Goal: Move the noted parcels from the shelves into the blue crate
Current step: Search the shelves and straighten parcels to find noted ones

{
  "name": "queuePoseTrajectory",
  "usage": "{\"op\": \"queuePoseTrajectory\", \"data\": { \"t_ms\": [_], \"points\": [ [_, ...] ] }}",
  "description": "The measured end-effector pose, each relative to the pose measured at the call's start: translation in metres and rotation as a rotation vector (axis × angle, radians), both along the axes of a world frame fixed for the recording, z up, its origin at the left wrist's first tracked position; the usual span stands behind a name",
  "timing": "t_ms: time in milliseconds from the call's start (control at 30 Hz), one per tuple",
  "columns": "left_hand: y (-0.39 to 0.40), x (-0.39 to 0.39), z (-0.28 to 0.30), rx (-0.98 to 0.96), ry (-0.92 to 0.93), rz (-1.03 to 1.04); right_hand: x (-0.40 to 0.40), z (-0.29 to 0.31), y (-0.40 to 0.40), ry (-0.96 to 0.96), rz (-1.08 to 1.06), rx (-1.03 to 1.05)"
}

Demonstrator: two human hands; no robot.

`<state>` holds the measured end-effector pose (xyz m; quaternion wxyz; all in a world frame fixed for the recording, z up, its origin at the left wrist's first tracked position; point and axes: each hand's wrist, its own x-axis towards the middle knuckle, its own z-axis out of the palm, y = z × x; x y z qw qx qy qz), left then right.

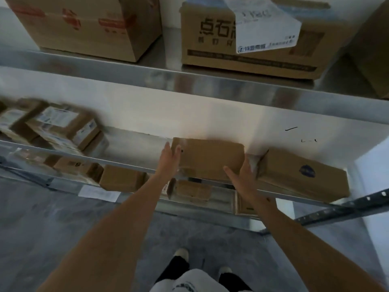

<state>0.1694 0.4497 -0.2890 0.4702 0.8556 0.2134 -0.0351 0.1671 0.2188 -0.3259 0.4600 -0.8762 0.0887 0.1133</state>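
Middle shelf [130,167], metal, carries a plain brown parcel [210,159] lying flat near its front edge, roughly centre of view. The left hand [170,160] lies against the parcel's left end, fingers straight and extended along that side, thumb over the top corner; nothing is gripped. The right hand [242,175] is at the parcel's front right corner, fingers straight and spread, palm turned toward the box; whether it touches the cardboard cannot be told. Both forearms reach up and forward from the bottom of the frame.

Just beside the parcel on the right lies a second box with a blue round mark [303,175], tilted, its near end at the shelf lip. At the shelf's left end sits a blurred heap of small labelled packages [54,127].

Upper shelf [210,79] holds a carton with red tape [84,24] on the left and a printed carton bearing a white label [252,39] on the right. Lower shelf shows further small boxes [122,178] beneath the middle shelf's edge. Grey floor [63,218] below; the person's shoes are visible at bottom centre
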Motion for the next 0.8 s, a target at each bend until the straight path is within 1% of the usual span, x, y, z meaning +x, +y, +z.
{"op": "queuePoseTrajectory", "data": {
  "t_ms": [133,233,300,367,467,533,567,633,700,767,800],
  "points": [
    [0.010,0.013,-0.008,-0.227,-0.008,0.083,0.003,-0.001,0.007,0.033,-0.145,0.148],
    [0.021,0.022,-0.013,-0.463,0.089,0.179,0.000,-0.003,0.014,0.040,-0.254,0.236],
    [0.025,0.028,-0.012,-0.555,0.146,0.231,-0.006,0.000,0.017,0.069,-0.282,0.313],
    [0.033,0.030,-0.013,-0.613,0.154,0.223,-0.009,0.005,0.015,0.074,-0.299,0.344],
    [0.050,0.029,-0.013,-0.814,0.080,0.159,-0.005,0.013,0.005,0.077,-0.374,0.392],
    [0.060,0.030,-0.008,-0.857,0.077,0.170,-0.002,0.016,-0.004,0.118,-0.456,0.497],
    [0.064,0.032,-0.006,-0.859,0.081,0.181,-0.002,0.017,-0.008,0.120,-0.463,0.568],
    [0.070,0.035,0.000,-0.837,0.098,0.178,0.000,0.023,-0.013,0.106,-0.489,0.758],
    [0.072,0.036,0.008,-0.831,0.095,0.151,-0.001,0.031,-0.014,0.104,-0.572,0.933],
    [0.071,0.037,0.013,-0.845,0.088,0.131,0.002,0.034,-0.014,0.089,-0.629,0.967],
    [0.070,0.038,0.017,-0.849,0.082,0.134,0.003,0.034,-0.014,0.087,-0.615,0.924]
  ]
}}
